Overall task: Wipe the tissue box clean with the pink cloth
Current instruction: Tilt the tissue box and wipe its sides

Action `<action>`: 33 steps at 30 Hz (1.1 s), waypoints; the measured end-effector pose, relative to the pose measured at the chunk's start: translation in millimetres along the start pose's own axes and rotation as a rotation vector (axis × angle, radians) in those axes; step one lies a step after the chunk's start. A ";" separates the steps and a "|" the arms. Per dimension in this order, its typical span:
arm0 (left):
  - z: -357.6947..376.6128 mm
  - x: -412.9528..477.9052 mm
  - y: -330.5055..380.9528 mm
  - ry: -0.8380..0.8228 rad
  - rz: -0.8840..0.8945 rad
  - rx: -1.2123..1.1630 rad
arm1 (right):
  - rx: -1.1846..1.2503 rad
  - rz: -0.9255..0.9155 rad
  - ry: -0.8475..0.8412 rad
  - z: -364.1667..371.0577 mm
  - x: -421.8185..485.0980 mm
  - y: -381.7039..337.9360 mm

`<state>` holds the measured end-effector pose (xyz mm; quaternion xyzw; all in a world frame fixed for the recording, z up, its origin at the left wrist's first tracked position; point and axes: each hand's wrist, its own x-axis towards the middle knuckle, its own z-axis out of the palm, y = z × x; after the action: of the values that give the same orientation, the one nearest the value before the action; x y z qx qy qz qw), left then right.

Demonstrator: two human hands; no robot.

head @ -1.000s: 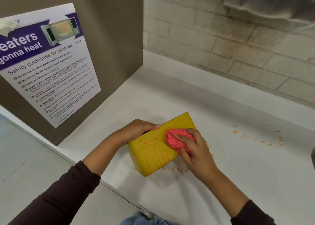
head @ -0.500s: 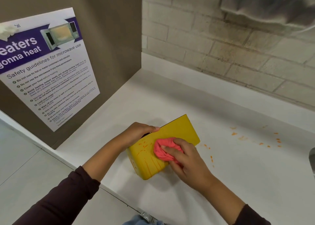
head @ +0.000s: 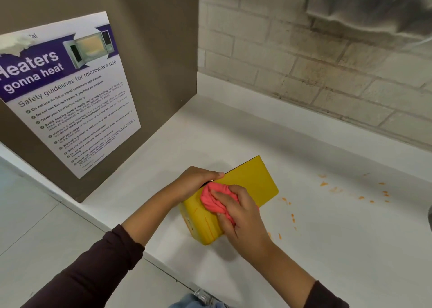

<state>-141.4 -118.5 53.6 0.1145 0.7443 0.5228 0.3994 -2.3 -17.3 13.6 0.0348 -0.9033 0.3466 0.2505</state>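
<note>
A yellow tissue box [head: 252, 184] stands tilted on the white counter, with faint orange streaks on its near end. My left hand [head: 196, 179] grips its upper back edge, fingers curled over the top. My right hand [head: 238, 212] holds a bunched pink cloth [head: 212, 200] and presses it against the box's near left face. Part of the box's lower side is hidden behind my right hand.
Orange crumbs and smears [head: 336, 189] dot the counter [head: 350, 249] to the right of the box. A brown side panel carrying a microwave safety poster [head: 70, 97] rises on the left. A brick wall [head: 304, 57] closes the back. The counter's front edge runs below my arms.
My right hand has slid the pink cloth leftward and down along the box's face. Most orange streaks on that face have gone. The left hand kept its grip.
</note>
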 end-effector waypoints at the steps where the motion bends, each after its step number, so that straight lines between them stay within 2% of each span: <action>1: -0.5 0.0 -0.1 -0.002 -0.005 0.000 | -0.002 -0.034 -0.025 -3.4 -1.9 3.8; 4: -1.4 -0.1 -0.4 -0.003 -0.016 0.009 | 0.002 -0.061 -0.039 -15.9 -6.2 15.4; 9: 0.1 0.8 -1.1 -0.004 -0.020 0.000 | 0.082 0.124 0.079 -13.5 -3.2 10.6; 12: 0.5 2.5 -0.9 0.000 -0.015 -0.021 | 0.089 0.157 0.098 -0.6 5.4 -1.8; 18: 0.3 2.7 -1.4 -0.002 -0.012 -0.015 | 0.027 0.078 0.001 6.7 7.9 -8.7; 24: -1.6 4.0 0.7 0.020 -0.029 0.043 | 0.016 -0.061 -0.177 -16.5 0.9 6.0; 30: -3.2 4.1 -1.6 0.007 -0.021 0.029 | 0.109 0.138 -0.019 -14.5 3.4 7.5; 33: -4.0 5.4 -1.8 0.002 0.007 0.037 | 0.118 0.169 -0.009 -0.7 9.9 -4.4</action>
<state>-147.4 -118.8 50.1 0.1242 0.7538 0.5105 0.3947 -9.6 -19.1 21.4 -0.0251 -0.8821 0.4190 0.2138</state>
